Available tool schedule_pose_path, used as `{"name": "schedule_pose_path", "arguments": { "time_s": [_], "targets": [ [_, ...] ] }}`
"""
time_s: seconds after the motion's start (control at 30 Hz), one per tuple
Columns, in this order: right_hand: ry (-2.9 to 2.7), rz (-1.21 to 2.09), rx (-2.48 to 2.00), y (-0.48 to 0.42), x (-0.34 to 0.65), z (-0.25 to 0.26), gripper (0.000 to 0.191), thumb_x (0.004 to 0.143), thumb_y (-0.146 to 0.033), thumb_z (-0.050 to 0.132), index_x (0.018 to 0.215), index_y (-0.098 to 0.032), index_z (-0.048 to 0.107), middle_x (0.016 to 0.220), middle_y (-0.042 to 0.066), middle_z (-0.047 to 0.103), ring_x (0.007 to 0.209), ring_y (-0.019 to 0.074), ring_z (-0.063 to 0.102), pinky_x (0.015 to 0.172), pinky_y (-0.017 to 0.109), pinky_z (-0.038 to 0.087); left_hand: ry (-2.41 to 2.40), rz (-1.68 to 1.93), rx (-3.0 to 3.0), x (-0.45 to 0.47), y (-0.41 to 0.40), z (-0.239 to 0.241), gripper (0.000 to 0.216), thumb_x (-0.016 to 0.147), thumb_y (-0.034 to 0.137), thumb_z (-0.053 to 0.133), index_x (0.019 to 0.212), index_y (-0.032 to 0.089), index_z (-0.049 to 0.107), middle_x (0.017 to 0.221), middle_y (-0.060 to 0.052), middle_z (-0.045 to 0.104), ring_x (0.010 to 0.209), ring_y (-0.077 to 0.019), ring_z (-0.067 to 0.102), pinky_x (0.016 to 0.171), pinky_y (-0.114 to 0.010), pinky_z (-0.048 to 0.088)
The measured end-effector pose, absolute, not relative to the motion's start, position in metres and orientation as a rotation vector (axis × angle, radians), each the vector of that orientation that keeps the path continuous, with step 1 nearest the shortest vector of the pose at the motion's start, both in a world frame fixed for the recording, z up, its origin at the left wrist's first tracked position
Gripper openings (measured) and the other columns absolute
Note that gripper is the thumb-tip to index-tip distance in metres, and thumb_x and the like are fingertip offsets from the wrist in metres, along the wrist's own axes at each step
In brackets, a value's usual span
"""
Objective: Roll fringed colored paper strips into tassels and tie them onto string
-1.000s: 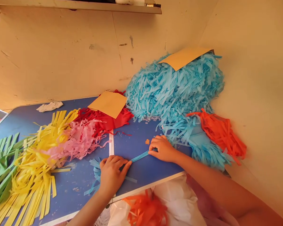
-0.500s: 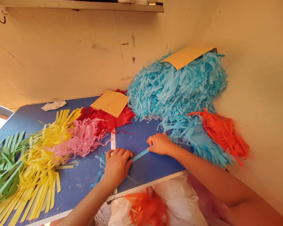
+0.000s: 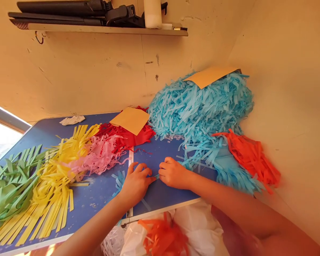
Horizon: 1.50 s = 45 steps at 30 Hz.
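Observation:
A narrow blue paper strip (image 3: 156, 177) spans the small gap between my two hands, low over the blue table. My left hand (image 3: 137, 183) pinches one end between thumb and fingers, its other fingers bent. My right hand (image 3: 174, 173) is closed around the other end, fingertips curled out of sight. Beside and partly under my left hand lies a small bunch of blue strips (image 3: 119, 180). Behind my right hand, more blue fringe spreads out from a large heap of shredded blue paper (image 3: 197, 106).
Green (image 3: 13, 185), yellow (image 3: 52, 192), pink (image 3: 101, 153) and red strips (image 3: 128, 140) cover the left of the table (image 3: 160, 151). An orange bundle (image 3: 252, 156) lies right. Yellow cards (image 3: 130, 120) rest on the piles. A loaded shelf (image 3: 104, 30) hangs above; orange strips (image 3: 164, 236) lie below the edge.
My right hand has moved left, close to my left hand, so less of the blue strip shows between them. The view has tilted up, showing more of the shelf.

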State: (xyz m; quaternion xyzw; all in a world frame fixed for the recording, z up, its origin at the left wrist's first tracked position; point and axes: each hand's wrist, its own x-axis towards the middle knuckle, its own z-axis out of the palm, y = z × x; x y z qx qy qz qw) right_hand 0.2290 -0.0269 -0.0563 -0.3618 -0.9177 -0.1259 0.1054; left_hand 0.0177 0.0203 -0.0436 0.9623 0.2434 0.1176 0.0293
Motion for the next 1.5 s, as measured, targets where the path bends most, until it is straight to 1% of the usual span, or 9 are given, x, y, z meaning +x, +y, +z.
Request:
{"name": "schedule_pose_path", "arguments": {
  "time_s": [0.23,0.4,0.57,0.83,1.07,1.27,1.33,1.4,1.5],
  "targets": [
    [-2.543,0.103,-1.476,-0.02,0.225,-0.056,0.015,0.086,-0.021,0.06,0.073,-0.019,0.067,0.078,0.004,0.066,0.084,0.0192,0.05,0.078,0.037,0.028,0.838,0.494,2.859,0.024,0.014,-0.05,0.016,0.089,0.021,0.058,0.087,0.028,0.073,0.086,0.0,0.07,0.104,-0.0222,0.057,0.11,-0.054,0.019],
    [-2.551,-0.079,-1.419,-0.034,0.224,-0.058,0.013,0.092,-0.028,0.057,0.092,-0.019,0.067,0.094,0.007,0.067,0.094,0.0217,0.05,0.083,0.038,0.028,0.877,0.659,2.909,0.02,0.009,-0.062,0.018,0.092,0.022,0.056,0.086,0.026,0.072,0.085,0.0,0.072,0.1,-0.0211,0.059,0.108,-0.052,0.022],
    [-2.46,-0.191,-1.374,-0.046,0.242,-0.074,0.027,0.1,-0.016,0.045,0.089,-0.023,0.069,0.087,0.003,0.07,0.094,0.019,0.052,0.084,0.038,0.025,0.863,0.657,2.992,0.008,0.005,-0.067,0.019,0.093,0.017,0.056,0.091,0.028,0.072,0.088,0.001,0.073,0.1,-0.0223,0.06,0.105,-0.049,0.024],
    [-2.109,0.424,-1.586,-0.046,0.271,-0.074,0.007,0.083,-0.026,0.075,0.076,-0.025,0.074,0.086,0.0,0.071,0.093,0.019,0.054,0.081,0.035,0.028,1.044,0.503,2.6,-0.006,0.013,-0.067,0.021,0.092,0.03,0.057,0.083,0.029,0.076,0.088,-0.001,0.074,0.089,-0.0211,0.061,0.087,-0.041,0.036],
    [-2.022,0.591,-1.775,-0.039,0.265,-0.063,0.01,0.083,-0.025,0.072,0.073,-0.023,0.073,0.084,0.0,0.068,0.088,0.0182,0.053,0.078,0.034,0.03,1.171,0.449,2.53,-0.001,0.01,-0.062,0.024,0.091,0.039,0.057,0.081,0.027,0.075,0.086,-0.003,0.072,0.089,-0.0233,0.061,0.085,-0.041,0.035],
    [-2.09,0.68,-2.007,-0.023,0.257,-0.05,0.012,0.076,-0.022,0.071,0.064,-0.024,0.071,0.09,0.002,0.071,0.091,0.0213,0.054,0.072,0.032,0.031,1.189,0.262,2.604,0.014,0.014,-0.047,0.017,0.086,0.027,0.058,0.072,0.022,0.067,0.083,-0.002,0.069,0.089,-0.0235,0.058,0.084,-0.042,0.033],
    [-2.108,0.689,-2.014,-0.017,0.258,-0.048,0.014,0.073,-0.022,0.072,0.059,-0.023,0.069,0.091,0.002,0.071,0.09,0.0221,0.055,0.071,0.031,0.031,1.111,0.237,2.67,0.017,0.016,-0.046,0.012,0.087,0.022,0.057,0.082,0.023,0.068,0.085,-0.002,0.069,0.09,-0.0232,0.058,0.086,-0.043,0.033],
    [-2.128,0.671,-2.02,-0.016,0.258,-0.044,0.014,0.071,-0.022,0.073,0.059,-0.022,0.068,0.09,0.002,0.072,0.087,0.022,0.056,0.072,0.032,0.032,0.962,0.244,2.775,0.019,0.016,-0.046,0.022,0.09,0.015,0.054,0.099,0.027,0.069,0.09,-0.002,0.071,0.092,-0.0225,0.058,0.092,-0.046,0.03],
    [-2.15,0.585,-1.994,-0.023,0.253,-0.039,0.003,0.074,-0.024,0.075,0.074,-0.024,0.072,0.091,0.002,0.072,0.089,0.0227,0.057,0.079,0.036,0.034,0.798,0.248,2.936,0.018,0.015,-0.049,0.031,0.093,0.014,0.051,0.107,0.034,0.069,0.092,-0.002,0.072,0.091,-0.0227,0.057,0.098,-0.053,0.026]
  ]
}}
